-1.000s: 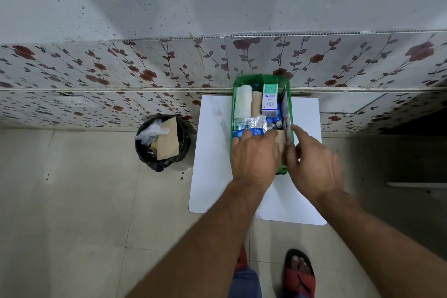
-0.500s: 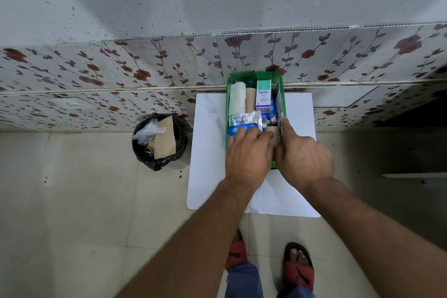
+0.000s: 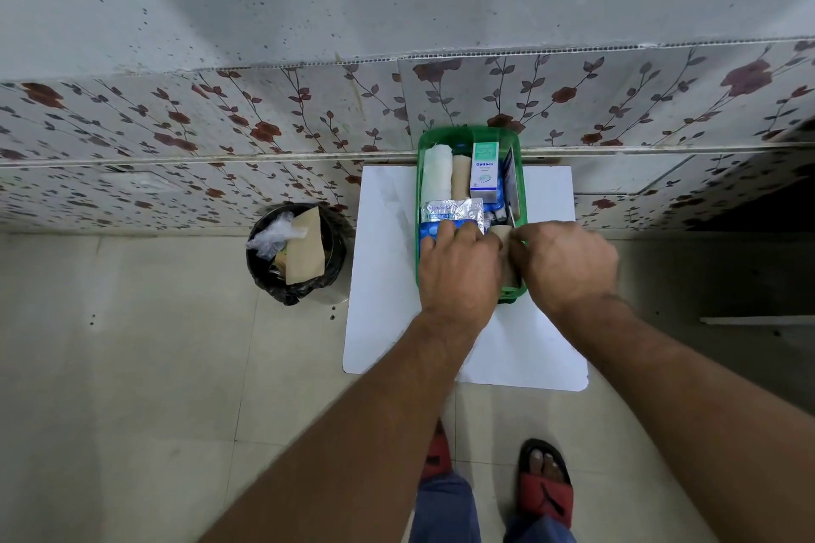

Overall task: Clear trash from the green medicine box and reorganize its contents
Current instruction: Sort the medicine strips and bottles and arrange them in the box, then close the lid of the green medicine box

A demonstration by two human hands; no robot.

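Observation:
The green medicine box (image 3: 467,134) sits on a white sheet (image 3: 388,260) against the wall. Inside it stand a white bandage roll (image 3: 435,175), a tan roll (image 3: 461,176), a white Optibex carton (image 3: 484,172), a silver blister strip (image 3: 452,210) and a blue pack (image 3: 428,235). My left hand (image 3: 458,273) lies palm down over the near left part of the box, fingers on the blue pack. My right hand (image 3: 569,267) is at the near right corner, fingers pinched on a tan roll (image 3: 502,234) between both hands.
A small round bin with a black liner (image 3: 296,254) stands on the floor left of the sheet, holding brown paper and clear plastic. A floral tiled wall runs right behind the box. My feet in red sandals (image 3: 547,485) are below on pale floor tiles.
My right hand has moved in from the right and closed its fingers on the tan roll at the box's near right. My left hand stays over the near left contents.

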